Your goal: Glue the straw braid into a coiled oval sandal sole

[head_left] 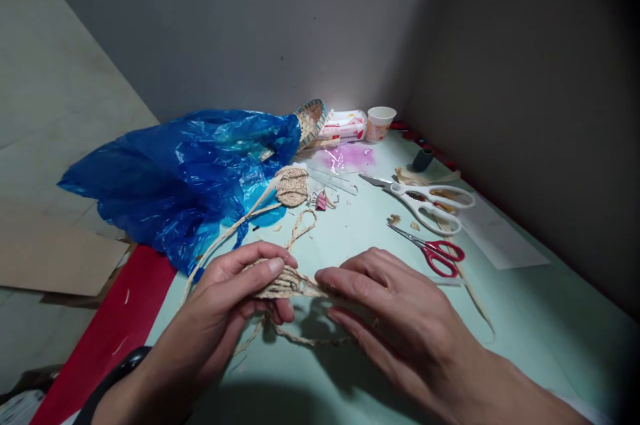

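Note:
A bundle of pale, twisted straw cord [286, 283] is gripped between the thumb and fingers of my left hand [233, 288], just above the table. At the bundle's right end, the fingertips of my right hand [400, 301] take hold of the strands, partly hiding them. One cord loop [304, 225] sticks out behind the bundle, and another length [315, 342] hangs below it, between the hands. Beyond my left hand lies a small round woven straw piece [293, 187] with long cord tails running back toward my left wrist. A pink binder clip [321, 201] rests beside it.
A blue plastic bag [200, 171] covers the back left, with a woven basket [313, 121] at its mouth. Farther back stand a tissue pack [346, 126] and a paper cup [381, 123]. White scissors [425, 201], red scissors [437, 253] and a dark thread spool [423, 160] lie right.

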The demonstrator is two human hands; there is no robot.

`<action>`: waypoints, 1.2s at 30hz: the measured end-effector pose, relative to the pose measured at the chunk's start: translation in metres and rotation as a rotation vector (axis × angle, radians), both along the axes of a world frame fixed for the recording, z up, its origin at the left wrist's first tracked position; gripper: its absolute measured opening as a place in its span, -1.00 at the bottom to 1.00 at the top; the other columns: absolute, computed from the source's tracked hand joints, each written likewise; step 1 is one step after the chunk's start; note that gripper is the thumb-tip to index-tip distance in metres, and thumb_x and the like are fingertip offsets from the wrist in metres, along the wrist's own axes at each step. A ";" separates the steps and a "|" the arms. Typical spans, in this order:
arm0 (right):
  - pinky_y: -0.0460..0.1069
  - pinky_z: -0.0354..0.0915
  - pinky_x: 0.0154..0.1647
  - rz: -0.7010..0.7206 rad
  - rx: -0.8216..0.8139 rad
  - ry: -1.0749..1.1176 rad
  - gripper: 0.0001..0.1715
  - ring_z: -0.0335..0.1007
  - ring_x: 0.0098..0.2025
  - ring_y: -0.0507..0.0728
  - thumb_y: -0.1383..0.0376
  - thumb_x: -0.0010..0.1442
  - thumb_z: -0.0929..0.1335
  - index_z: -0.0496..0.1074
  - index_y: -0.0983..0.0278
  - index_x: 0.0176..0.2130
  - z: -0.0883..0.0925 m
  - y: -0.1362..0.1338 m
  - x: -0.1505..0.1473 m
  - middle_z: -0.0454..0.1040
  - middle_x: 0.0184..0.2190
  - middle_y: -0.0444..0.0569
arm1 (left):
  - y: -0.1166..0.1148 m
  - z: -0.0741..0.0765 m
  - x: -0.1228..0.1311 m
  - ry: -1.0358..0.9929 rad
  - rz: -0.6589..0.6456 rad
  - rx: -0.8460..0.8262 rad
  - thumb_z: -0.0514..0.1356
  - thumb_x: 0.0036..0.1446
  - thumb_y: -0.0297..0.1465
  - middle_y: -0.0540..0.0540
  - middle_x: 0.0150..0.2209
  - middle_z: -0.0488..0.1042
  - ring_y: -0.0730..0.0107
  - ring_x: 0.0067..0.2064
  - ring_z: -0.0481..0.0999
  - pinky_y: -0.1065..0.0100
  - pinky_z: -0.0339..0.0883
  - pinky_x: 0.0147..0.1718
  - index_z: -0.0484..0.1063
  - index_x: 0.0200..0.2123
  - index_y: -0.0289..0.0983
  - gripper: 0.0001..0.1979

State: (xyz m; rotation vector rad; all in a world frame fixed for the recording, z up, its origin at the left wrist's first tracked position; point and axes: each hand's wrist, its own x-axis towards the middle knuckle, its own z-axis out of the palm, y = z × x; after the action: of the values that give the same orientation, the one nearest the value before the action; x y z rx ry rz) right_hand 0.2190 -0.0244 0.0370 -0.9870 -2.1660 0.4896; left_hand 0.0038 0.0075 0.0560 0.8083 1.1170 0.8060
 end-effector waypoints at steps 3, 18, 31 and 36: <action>0.05 0.26 -0.32 -0.009 0.022 0.000 -0.76 0.29 -0.31 0.15 0.41 0.33 0.28 0.44 0.34 -0.02 -0.004 0.001 0.000 0.43 -0.33 0.03 | -0.001 -0.001 0.001 0.007 -0.013 0.001 0.33 0.10 -0.35 0.05 -0.43 0.53 0.51 -0.51 0.53 0.54 0.38 -0.48 0.56 -0.35 -0.23 -0.92; 0.07 0.15 -0.29 0.125 0.058 -0.091 -0.71 0.27 -0.30 0.13 0.46 0.27 0.26 0.44 0.41 -0.04 -0.006 0.009 0.007 0.44 -0.33 0.03 | 0.003 -0.003 0.001 0.161 -0.346 -0.040 0.27 0.12 -0.24 -0.13 -0.50 0.59 0.39 -0.47 0.49 0.41 0.33 -0.40 0.53 -0.32 -0.32 -0.76; 0.07 0.18 -0.25 0.207 -0.053 -0.039 -0.73 0.25 -0.26 0.14 0.41 0.30 0.25 0.45 0.42 -0.06 -0.012 0.011 0.007 0.42 -0.30 0.04 | 0.000 -0.009 0.005 0.210 -0.318 -0.193 0.35 0.03 -0.20 0.04 -0.58 0.36 0.54 -0.54 0.26 0.50 0.06 -0.52 0.47 -0.45 -0.31 -0.72; 0.08 0.20 -0.22 0.227 -0.061 -0.062 -0.71 0.26 -0.24 0.15 0.40 0.31 0.24 0.45 0.40 -0.02 -0.011 0.012 0.009 0.45 -0.28 0.05 | 0.000 -0.015 0.003 0.152 -0.331 -0.223 0.35 0.03 -0.22 0.02 -0.53 0.39 0.55 -0.54 0.26 0.50 0.04 -0.54 0.45 -0.39 -0.30 -0.74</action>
State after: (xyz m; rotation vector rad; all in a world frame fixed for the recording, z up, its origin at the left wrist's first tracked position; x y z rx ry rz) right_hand 0.2280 -0.0123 0.0259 -0.8005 -2.3444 0.6424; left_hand 0.0065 0.0074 0.0409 0.8474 1.1448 0.3416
